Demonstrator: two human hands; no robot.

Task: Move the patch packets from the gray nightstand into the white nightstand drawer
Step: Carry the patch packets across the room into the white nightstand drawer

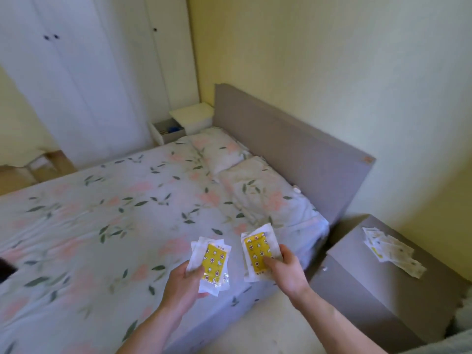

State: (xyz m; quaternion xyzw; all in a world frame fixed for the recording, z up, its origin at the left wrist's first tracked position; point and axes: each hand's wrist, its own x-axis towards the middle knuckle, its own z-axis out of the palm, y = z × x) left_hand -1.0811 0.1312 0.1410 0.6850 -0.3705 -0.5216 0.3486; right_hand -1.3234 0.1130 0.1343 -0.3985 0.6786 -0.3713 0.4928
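Both hands carry patch packets over the bed, with the open white drawer far across it.

The left hand (pixel 187 278) curls its fingers round a small stack of packets (pixel 210 265), thumb hidden beneath; the right hand (pixel 283 270) pinches a second stack (pixel 258 254), thumb pressed on the yellow face. Both stacks point their long axes away from the person, over the bed (pixel 102 213). The white nightstand (pixel 191 118) stands at the bed's far corner beside the headboard, its drawer (pixel 166 131) pulled open; the left hand looks nearer to it. More packets (pixel 390 249) lie on the gray nightstand (pixel 370 277) at the bed's near side. The drawer's contents are too small to make out, save something blue.
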